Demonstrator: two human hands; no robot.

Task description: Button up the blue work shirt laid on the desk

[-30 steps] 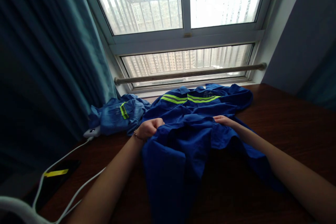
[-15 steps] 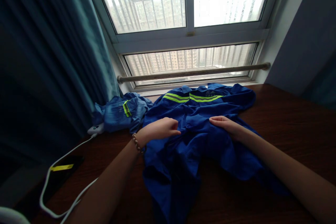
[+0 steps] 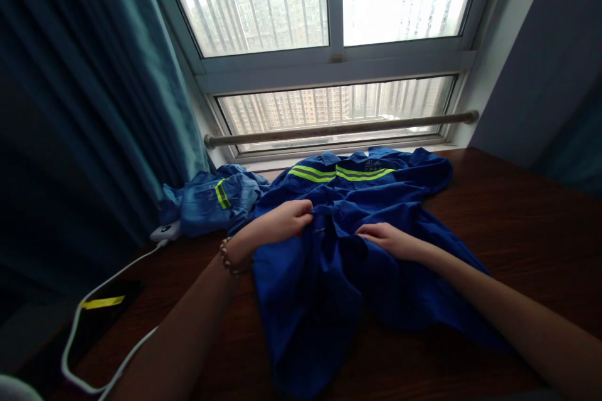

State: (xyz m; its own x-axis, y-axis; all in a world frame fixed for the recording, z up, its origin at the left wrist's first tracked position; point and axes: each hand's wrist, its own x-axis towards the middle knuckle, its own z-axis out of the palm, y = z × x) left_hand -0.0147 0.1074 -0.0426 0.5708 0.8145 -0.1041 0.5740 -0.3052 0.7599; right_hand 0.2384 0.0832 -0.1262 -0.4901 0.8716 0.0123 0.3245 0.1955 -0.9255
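Observation:
Blue work clothes (image 3: pixel 399 276) are spread on the wooden tabletop, with a collar toward the window and yellow-green reflective stripes across the chest. Leg-like parts reach toward me; whether they are separate from the top I cannot tell. My left hand (image 3: pixel 285 223) is closed at the middle of the cloth, pinching a raised fold. To its right, my right hand (image 3: pixel 390 239) grips another edge between thumb and fingers. Between the hands the fabric gapes and hangs in folds.
A folded lighter-blue garment (image 3: pixel 207 205) in clear wrapping lies at the left. Beside it sits a white device (image 3: pixel 165 231) with a white cable (image 3: pixel 113 271). A dark flat object with a yellow strip (image 3: pixel 103 302) rests nearer. Curtain (image 3: pixel 155 75) and window bar (image 3: pixel 338 130) stand behind.
My left hand has moved slightly up and left, and my right hand left and down. The cloth between them has been lifted and pulled into an opening.

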